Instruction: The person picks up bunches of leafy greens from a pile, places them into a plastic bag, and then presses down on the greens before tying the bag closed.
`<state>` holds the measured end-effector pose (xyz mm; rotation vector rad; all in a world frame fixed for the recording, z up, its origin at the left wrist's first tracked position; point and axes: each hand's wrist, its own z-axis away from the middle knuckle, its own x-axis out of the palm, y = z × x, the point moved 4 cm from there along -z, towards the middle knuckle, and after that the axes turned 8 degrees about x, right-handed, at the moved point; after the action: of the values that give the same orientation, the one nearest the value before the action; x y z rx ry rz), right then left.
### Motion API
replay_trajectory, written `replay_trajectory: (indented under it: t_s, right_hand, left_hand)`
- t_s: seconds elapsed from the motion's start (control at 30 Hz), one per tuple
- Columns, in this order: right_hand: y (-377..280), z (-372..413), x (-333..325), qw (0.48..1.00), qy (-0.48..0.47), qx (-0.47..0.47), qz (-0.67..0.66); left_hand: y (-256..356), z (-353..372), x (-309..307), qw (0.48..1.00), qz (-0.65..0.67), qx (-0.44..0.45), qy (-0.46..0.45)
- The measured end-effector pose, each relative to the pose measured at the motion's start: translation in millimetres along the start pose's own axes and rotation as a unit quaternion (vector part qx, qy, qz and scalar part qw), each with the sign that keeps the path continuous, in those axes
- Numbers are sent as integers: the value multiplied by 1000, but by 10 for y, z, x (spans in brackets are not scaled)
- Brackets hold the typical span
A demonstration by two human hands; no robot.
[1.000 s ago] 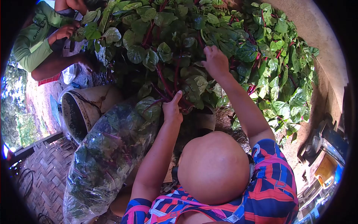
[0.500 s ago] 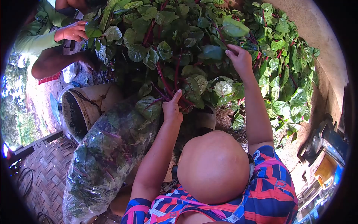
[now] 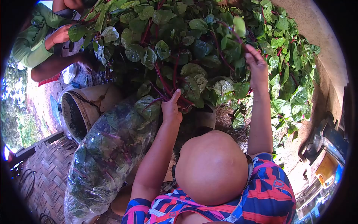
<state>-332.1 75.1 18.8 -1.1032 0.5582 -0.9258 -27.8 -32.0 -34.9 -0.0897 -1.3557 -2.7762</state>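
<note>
My left hand [image 3: 172, 107] is closed around the red stems of a bunch of leafy greens [image 3: 162, 74], whose leaves fan out above it. To the right and farther up, my right hand [image 3: 257, 65] pinches a single red-stemmed sprig [image 3: 222, 48] near its end. The sprig lies beside the held bunch, over a larger heap of the same greens [image 3: 287, 78]. Below and left of my left hand stands a clear plastic bag [image 3: 108, 153] full of leaves. Where the sprig's tip meets the other leaves is hard to tell.
At the upper left another person's hand [image 3: 61, 34], in a green sleeve [image 3: 28, 48], touches leaves. A stained white bucket [image 3: 89, 100] lies tilted beside the bag. Woven matting [image 3: 48, 168] is at the lower left. A curved pale wall [image 3: 317, 37] borders the heap on the right.
My right hand has moved right and slightly down, with a sprig now between its fingers. My left hand has hardly moved. The other person's hand has shifted left.
</note>
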Motion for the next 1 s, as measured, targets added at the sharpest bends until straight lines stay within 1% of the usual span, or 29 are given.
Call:
replay_trajectory:
  t_s: [0.07, 0.1, 0.13, 0.23, 0.27, 0.33, 0.37, 0.4, 0.47, 0.53, 0.57, 0.6, 0.67, 0.7, 0.77, 0.8, 0.9, 0.97, 1.0]
  right_hand:
    - [-96, -50, -26, 998, 26, -47, -31]
    - [-139, -82, -43, 995, 40, -73, -46]
    - [-224, -63, -64, 964, 127, -149, 182]
    - [-285, 120, 198, 969, 83, -175, 156]
    - [-223, 216, 367, 977, 48, -168, 118]
    - [-33, 477, 725, 980, -17, -163, 113]
    - [156, 570, 877, 977, -44, -163, 132]
    - [389, 664, 1017, 985, -90, -118, 86]
    - [607, 861, 1199, 970, -141, -111, 162]
    - [888, 956, 1294, 977, -164, -40, 130]
    - [905, 1011, 1339, 978, -174, -5, 114]
    - [819, 1064, 1330, 977, -183, 82, 78]
    - [944, 1048, 1348, 968, -219, 73, 98]
    - [994, 1040, 1334, 963, -235, 68, 109]
    - [977, 1030, 1286, 940, -281, 24, 191]
    - [929, 1019, 1261, 925, -303, 2, 231]
    - [739, 882, 1081, 920, -275, -93, 263]
    - [544, 662, 850, 925, -149, -164, 308]
    - [474, 551, 706, 919, -76, -164, 349]
  left_hand:
    - [-19, -21, 29, 999, 33, 19, -15]
    - [-27, -27, 27, 1000, 19, 12, -12]
    - [-39, -24, 17, 1000, 6, 4, -10]
    - [-29, -8, 70, 1000, -9, -17, -15]
    - [-38, 24, 66, 999, -12, -26, -17]
    - [-42, 34, 101, 1000, -8, -22, -21]
    - [-36, 35, 124, 1000, -6, -19, -24]
    - [-21, 49, 157, 999, 10, -27, -30]
    - [6, 91, 188, 998, 39, -42, -35]
    - [-51, 18, 154, 995, 88, -26, -40]
    - [-66, -2, 145, 992, 113, -18, -44]
    - [-87, -13, 127, 993, 111, -16, -38]
    - [-88, -7, 138, 993, 109, -13, -29]
    - [-78, 14, 146, 995, 86, -31, -37]
    - [-41, 58, 149, 996, 42, -67, -51]
    - [-57, 49, 147, 997, 28, -62, -47]
    - [-81, 13, 125, 999, 1, -36, -28]
    - [-47, 15, 149, 1000, 6, -4, -8]
    - [-30, 26, 154, 1000, 10, -6, -8]
